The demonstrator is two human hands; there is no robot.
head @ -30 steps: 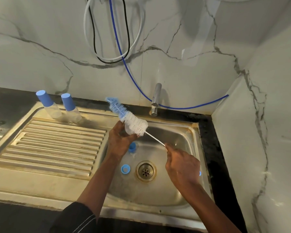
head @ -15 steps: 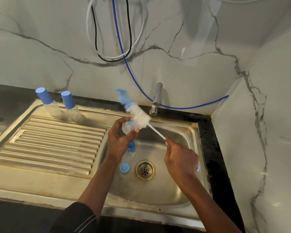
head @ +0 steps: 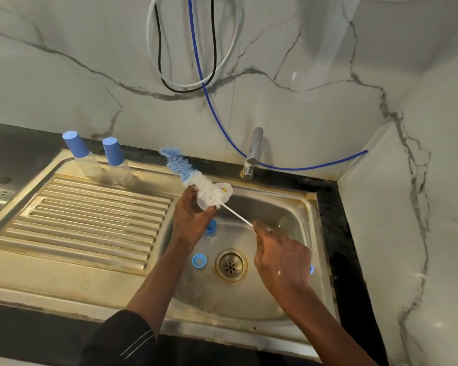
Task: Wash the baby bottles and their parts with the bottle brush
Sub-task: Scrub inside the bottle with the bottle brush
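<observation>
While the left hand (head: pixel 189 220) curls round a small clear bottle (head: pixel 226 192) above the sink basin (head: pixel 288 207), the right hand (head: pixel 280 257) pinches the thin wire stem of the bottle brush (head: pixel 196 182) (white bristles, blue tip), whose bristles lie against the bottle. A yellow mark on the bottle is too blurred to read.

L hand (head: pixel 189 220) grips bottle (head: pixel 227 190), R hand (head: pixel 283 260) pinches brush (head: pixel 196 180) handle.

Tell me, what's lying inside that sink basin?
In the sink basin, a blue ring lies beside the drain, and a blue cap sits just below the left hand. A sliver of blue shows past the right hand, which covers the rest.
</observation>
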